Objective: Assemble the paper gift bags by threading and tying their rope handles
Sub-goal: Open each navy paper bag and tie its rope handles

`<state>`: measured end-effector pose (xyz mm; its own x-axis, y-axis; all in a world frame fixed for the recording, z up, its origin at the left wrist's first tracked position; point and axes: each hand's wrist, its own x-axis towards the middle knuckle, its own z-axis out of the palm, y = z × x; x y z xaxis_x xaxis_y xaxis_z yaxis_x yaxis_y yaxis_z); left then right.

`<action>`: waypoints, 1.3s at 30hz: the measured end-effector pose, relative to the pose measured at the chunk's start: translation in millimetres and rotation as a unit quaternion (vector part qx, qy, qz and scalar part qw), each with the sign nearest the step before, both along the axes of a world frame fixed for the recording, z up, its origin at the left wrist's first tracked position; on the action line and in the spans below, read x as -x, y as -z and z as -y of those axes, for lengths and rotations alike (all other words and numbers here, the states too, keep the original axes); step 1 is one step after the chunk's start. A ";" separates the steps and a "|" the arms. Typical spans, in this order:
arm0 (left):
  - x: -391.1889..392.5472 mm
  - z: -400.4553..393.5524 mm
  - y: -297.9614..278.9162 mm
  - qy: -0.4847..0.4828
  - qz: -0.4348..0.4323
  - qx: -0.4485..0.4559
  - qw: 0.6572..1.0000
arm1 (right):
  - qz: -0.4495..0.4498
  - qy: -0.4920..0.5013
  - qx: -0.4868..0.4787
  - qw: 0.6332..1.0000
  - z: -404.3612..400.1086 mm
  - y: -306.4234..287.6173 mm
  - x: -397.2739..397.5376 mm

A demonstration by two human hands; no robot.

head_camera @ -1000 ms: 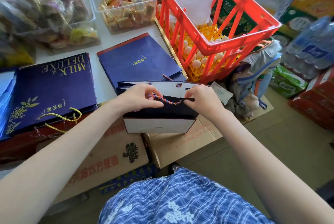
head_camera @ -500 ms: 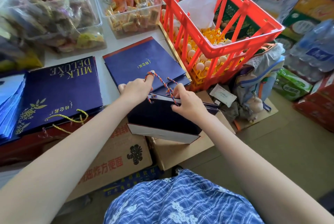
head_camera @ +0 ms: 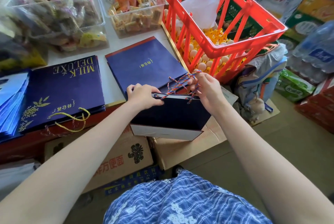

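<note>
A dark navy paper gift bag stands open in front of me, its white base toward me. My left hand grips the bag's top edge at the left. My right hand is raised just above the right side of the rim, fingers closed on the multicoloured rope handle, which runs from my fingers down into the bag's rim. Flat navy bags lie on the table behind. A flat "MILK DELUXE" bag with a gold rope handle lies at the left.
A red plastic crate with eggs stands at the right of the table. Clear bins of snacks sit at the back. Cardboard boxes stand under the bag. Cartons and bottled water crowd the floor at the right.
My right hand has lifted off the bag's rim and pulled the rope handle up and to the right. My left hand has let go of the rope and now holds the bag's edge.
</note>
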<state>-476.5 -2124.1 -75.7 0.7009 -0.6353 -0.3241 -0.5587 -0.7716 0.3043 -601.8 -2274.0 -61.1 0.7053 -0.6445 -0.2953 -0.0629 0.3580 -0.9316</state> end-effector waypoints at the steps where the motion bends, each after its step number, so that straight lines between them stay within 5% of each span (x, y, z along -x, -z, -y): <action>1: 0.5 3.7 -0.5 -0.010 -0.014 0.005 1.000 | -0.027 -0.032 0.043 0.998 -1.3 -2.8 -1.1; 6: -5.5 6.5 -4.5 -0.072 -0.122 0.116 0.983 | -0.056 -0.047 0.054 0.996 6.1 -2.7 1.7; 10: -8.2 0.4 0.7 -0.108 -0.112 0.203 0.967 | -0.074 -0.103 0.124 0.984 19.2 -0.5 10.7; 14: 5.4 -0.1 8.3 -0.116 -0.003 0.258 0.959 | -0.258 -0.212 0.397 0.855 29.2 4.8 14.3; 16: 12.6 2.5 10.7 -0.116 0.030 0.261 0.958 | -0.260 -0.153 0.435 0.848 29.3 9.4 13.5; 20: 12.4 2.9 11.9 -0.135 0.023 0.255 0.957 | -0.125 -0.033 0.270 0.954 20.7 8.9 10.0; 23: 19.7 7.9 17.3 -0.136 0.008 0.261 0.956 | -0.038 0.065 0.113 0.991 10.4 9.3 0.0; 28: 18.1 13.5 12.8 -0.151 -0.030 0.263 0.952 | 0.087 0.144 -0.196 0.966 13.7 7.1 -13.8; 31: 14.4 12.7 6.5 -0.164 -0.068 0.264 0.948 | 0.112 0.179 -0.293 0.932 14.3 9.3 -14.2; 36: 12.0 8.7 1.8 -0.174 -0.077 0.266 0.945 | 0.129 0.175 -0.331 0.918 7.9 7.5 -16.2; 38: 14.8 7.6 1.7 -0.178 -0.056 0.267 0.946 | 0.109 0.095 -0.226 0.963 13.5 1.8 -11.7; 39: 14.3 6.1 2.7 -0.175 -0.053 0.273 0.944 | 0.067 0.013 -0.087 0.994 19.9 -1.4 -8.1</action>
